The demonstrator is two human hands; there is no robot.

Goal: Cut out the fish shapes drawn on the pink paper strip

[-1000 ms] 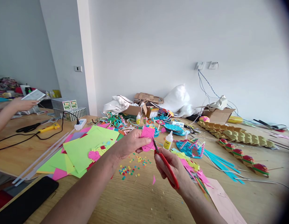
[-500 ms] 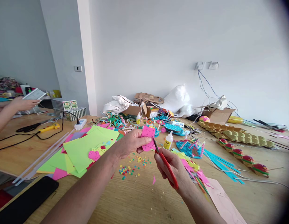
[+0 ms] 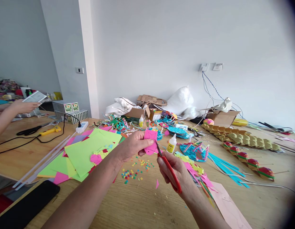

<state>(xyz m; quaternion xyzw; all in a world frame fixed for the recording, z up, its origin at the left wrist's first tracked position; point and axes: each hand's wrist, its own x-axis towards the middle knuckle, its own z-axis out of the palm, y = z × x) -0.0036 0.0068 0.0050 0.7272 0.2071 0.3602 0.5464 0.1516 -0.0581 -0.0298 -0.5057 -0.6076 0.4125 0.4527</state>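
Plain white wall [image 3: 147, 47] behind everything, two socket plates [image 3: 218, 67] up on the right of it, and below that a wooden table [image 3: 128, 206] that's pretty much craft chaos. Left hand [image 3: 134, 147] has a pink card [image 3: 150, 135] pinched, thumb on top, held up off the table roughly mid-view; right hand [image 3: 174, 168] is curled round red-handled scissors [image 3: 172, 171], blades right at the card's right edge. So I'd call the step trimming, with the drawn lines on the card looking like the guide. Can't honestly say whether the blades are biting or just touching, it's too small to tell. Next move, I reckon, calls for the left hand to keep the card flat and turn it a bit so the cut stays on the line, with the right hand taking short snips. Headcount: one card, one pair of scissors in use, two glue bottles (one near [image 3: 171, 145] just beyond the right hand, one further back [image 3: 141, 121]), one small pink offcut [image 3: 157, 183] below the scissors, one black phone-like slab [image 3: 28, 202] at lower left, plus loads of confetti dots [image 3: 128, 174], way past counting. One co-worker's hand [image 3: 24, 107] is off left, holding something flat and pale.
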